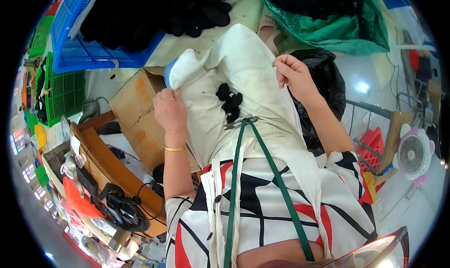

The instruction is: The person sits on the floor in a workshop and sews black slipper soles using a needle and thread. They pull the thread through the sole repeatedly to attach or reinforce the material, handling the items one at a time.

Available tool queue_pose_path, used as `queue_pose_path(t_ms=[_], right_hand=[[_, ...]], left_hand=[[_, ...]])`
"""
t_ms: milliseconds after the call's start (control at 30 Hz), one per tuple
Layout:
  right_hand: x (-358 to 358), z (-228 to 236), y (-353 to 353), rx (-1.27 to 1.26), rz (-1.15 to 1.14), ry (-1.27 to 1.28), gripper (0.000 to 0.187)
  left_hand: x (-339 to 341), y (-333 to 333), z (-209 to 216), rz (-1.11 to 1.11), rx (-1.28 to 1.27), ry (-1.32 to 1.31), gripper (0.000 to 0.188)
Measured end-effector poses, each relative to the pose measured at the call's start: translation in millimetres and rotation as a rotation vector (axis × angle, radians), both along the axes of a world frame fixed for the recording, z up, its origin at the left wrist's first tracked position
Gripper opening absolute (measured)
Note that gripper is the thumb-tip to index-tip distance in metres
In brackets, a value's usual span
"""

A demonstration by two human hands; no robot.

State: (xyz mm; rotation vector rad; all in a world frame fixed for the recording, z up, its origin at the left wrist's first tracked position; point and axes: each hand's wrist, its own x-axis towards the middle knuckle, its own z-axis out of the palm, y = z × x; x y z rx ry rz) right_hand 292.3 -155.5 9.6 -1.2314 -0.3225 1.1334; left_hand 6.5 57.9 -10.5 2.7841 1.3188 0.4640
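Note:
White cloth [251,76] covers my lap, and a small bunched black knitted piece [228,102] lies on it. Just below that piece, metal thread snips [241,122] rest at the end of a green neck cord [276,174]. My left hand [169,109] is closed beside the cloth's left edge, fingers curled; what it holds, if anything, is hidden. On the right, my right hand [294,76] is raised with thumb and fingers pinched together. A tiny pale bit shows at its fingertips, too small to name.
A blue crate [103,57] heaped with black knitted items [154,15] stands far left. At the far right is a green sack [370,33] of black items. A cardboard box [140,118] sits left, a black plastic bag [323,73] and a fan [413,152] right.

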Motion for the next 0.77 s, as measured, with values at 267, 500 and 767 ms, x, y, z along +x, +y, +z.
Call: queue_pose_path(t_ms=[267,500,767], right_hand=[[-29,-2,9,-0.069,0.158,-0.093,0.012],[-42,-3,3,-0.026,0.377,-0.636,0.032],[-61,7,19,0.095,0.601,-1.233,0.049]], left_hand=[[39,-40,23,-0.406,-0.246,0.032,0.027],[67,-48,3,-0.685,-0.393,-0.065,0.021],[51,-43,37,-0.406,-1.501,-0.055,0.031]])
